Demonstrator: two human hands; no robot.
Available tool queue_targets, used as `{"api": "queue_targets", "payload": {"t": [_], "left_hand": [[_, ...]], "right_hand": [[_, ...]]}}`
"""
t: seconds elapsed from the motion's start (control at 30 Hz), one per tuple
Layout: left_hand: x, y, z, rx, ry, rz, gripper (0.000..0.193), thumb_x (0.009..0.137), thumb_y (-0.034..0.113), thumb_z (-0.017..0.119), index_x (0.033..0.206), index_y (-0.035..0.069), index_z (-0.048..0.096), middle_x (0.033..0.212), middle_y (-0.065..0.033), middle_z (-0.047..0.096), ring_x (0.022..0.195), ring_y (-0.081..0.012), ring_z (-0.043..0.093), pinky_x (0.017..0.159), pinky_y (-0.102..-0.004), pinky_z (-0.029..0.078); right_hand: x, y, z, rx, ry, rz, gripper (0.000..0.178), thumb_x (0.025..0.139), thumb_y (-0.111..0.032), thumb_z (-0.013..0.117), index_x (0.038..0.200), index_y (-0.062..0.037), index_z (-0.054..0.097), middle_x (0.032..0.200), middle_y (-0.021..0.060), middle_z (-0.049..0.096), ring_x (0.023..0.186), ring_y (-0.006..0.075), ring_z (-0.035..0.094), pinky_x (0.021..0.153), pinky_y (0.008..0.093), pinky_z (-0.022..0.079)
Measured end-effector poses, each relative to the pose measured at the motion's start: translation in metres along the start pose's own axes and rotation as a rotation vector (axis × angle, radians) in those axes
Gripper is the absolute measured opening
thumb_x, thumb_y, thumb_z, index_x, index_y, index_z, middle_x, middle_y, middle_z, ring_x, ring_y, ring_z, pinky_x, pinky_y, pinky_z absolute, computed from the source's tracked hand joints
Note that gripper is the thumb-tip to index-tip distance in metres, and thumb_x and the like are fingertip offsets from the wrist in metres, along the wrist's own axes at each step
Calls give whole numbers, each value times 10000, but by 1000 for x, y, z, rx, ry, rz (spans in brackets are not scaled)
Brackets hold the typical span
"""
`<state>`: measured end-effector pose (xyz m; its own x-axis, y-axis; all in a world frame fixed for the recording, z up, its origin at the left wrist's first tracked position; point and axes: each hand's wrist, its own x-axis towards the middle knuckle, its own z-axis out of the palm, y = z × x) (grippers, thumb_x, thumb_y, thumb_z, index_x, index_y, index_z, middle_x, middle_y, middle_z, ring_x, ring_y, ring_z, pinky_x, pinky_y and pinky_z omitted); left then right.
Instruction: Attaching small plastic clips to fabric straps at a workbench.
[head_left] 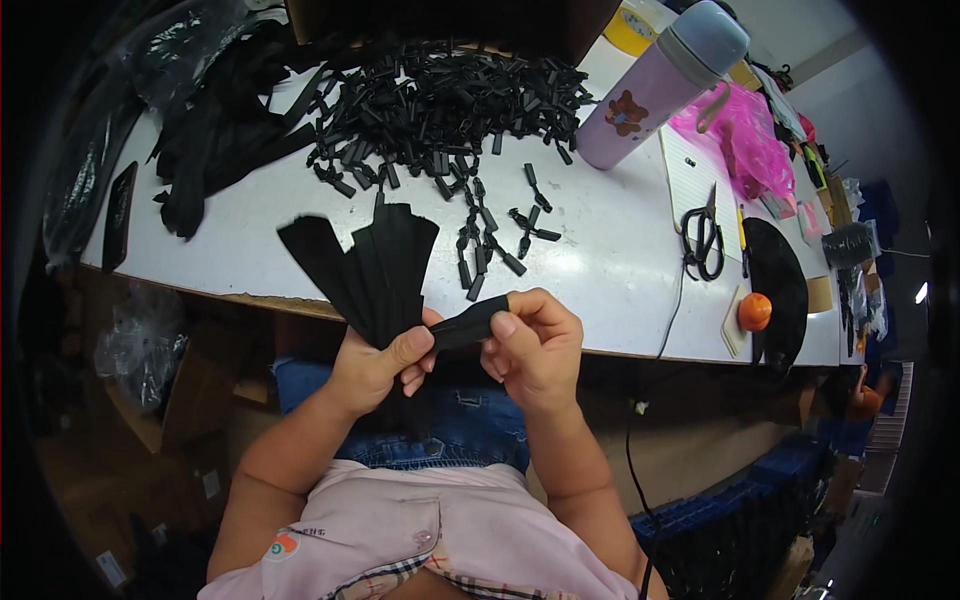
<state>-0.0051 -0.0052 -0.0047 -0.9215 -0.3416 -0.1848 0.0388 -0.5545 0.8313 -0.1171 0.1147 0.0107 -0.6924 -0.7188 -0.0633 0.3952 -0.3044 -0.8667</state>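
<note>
My left hand is closed round a fanned bundle of black zipper tapes, whose ends spread over the table's front edge. My right hand pinches the end of one black zipper tape between thumb and fingers. That tape stretches across from the left hand, with a thin line along its middle. Beyond the hands, several loose black zipper sliders with long pulls lie on the white table. A large heap of the same sliders sits farther back.
More black strips lie at the back left, near a dark flat slab. On the right are a lilac bottle, black scissors, a notebook, a pink plastic bag and an orange round object.
</note>
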Motion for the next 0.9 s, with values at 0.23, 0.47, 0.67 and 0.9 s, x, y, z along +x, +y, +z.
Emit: {"api": "queue_targets", "payload": {"t": [0.23, 0.47, 0.67, 0.9], "left_hand": [[1, 2, 5, -74, 21, 20, 266, 772, 211, 606, 894, -17, 544, 707, -63, 555, 626, -105, 524, 580, -213, 436], [1, 8, 11, -4, -21, 113, 202, 733, 79, 633, 894, -9, 551, 762, -48, 574, 720, -109, 543, 663, -210, 433], [-1, -8, 4, 268, 104, 281, 168, 738, 35, 614, 893, -4, 562, 787, -55, 586, 726, -122, 558, 674, -213, 443], [-3, 4, 7, 668, -27, 543, 69, 773, 53, 572, 830, 23, 545, 787, -50, 546, 729, -103, 518, 676, -217, 411]], "right_hand": [[0, 0, -2, -139, -311, 115, 43, 775, -15, 559, 778, 25, 543, 609, 31, 533, 466, 31, 441, 397, 158, 336], [-4, 7, 7, -248, -171, -28, 53, 782, 3, 531, 781, 47, 561, 614, 52, 540, 446, 46, 435, 395, 162, 329], [-5, 13, 4, -465, -188, -147, 48, 785, -21, 536, 777, 26, 546, 620, 15, 532, 533, 26, 456, 462, 157, 360], [-4, 7, 1, 100, -157, 374, 108, 804, -77, 530, 798, 30, 545, 595, 53, 540, 462, 58, 471, 402, 161, 367]]}}
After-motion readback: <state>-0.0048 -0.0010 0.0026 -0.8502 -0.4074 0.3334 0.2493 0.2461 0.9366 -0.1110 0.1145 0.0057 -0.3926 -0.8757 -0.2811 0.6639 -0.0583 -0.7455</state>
